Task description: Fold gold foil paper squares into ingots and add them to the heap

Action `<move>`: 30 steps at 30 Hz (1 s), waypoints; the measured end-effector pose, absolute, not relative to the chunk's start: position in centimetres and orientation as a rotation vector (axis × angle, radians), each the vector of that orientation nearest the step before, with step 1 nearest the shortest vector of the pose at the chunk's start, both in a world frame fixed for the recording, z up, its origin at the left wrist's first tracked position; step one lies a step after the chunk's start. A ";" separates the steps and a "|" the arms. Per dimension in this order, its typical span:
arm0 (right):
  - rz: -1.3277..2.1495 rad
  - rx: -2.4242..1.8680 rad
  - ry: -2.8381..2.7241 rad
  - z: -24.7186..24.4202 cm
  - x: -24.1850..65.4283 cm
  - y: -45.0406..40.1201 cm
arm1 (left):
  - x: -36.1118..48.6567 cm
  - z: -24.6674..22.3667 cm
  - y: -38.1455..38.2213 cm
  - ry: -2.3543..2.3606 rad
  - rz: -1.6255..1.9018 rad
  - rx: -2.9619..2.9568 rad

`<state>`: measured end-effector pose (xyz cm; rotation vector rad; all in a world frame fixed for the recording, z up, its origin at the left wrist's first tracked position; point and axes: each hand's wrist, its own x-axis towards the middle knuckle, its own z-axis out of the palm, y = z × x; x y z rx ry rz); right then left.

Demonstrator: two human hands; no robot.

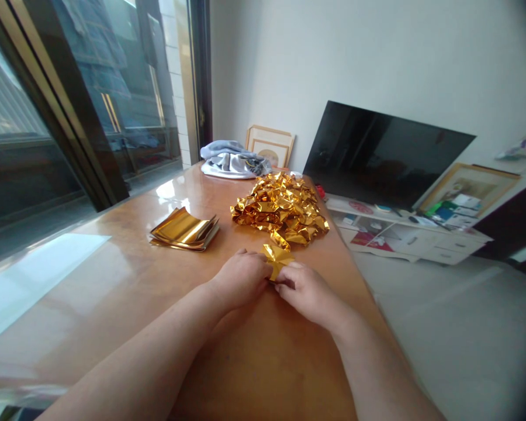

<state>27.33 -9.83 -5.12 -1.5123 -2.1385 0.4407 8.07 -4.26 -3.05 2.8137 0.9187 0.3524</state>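
Between my two hands is a gold foil piece (277, 260), creased and partly folded. My left hand (245, 273) pinches its left edge, fingers closed, and my right hand (304, 289) grips its lower right side. The fingertips are partly hidden under the foil. Just beyond it lies a large heap of folded gold foil pieces (283, 207). To the left, a stack of flat gold foil sheets (184, 228) rests on the table, its edges curling up.
The glossy wooden table (263, 362) has its right edge beside my right forearm. Folded grey cloth (232, 159) sits at the far end, and a pale translucent sheet (39, 275) lies at left. Beyond stand a television (381, 155) and a white cabinet (412, 237).
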 end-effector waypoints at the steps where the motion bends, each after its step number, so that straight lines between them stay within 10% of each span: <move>1: 0.443 -1.506 -2.149 -5.2 27.4 -9.8 | 7.9 -3.1 -4.1 0.894 0.350 2.777; 30: 0.585 -1.787 -1.852 -7.0 28.1 -9.0 | 6.0 -4.6 -0.7 0.963 0.302 2.377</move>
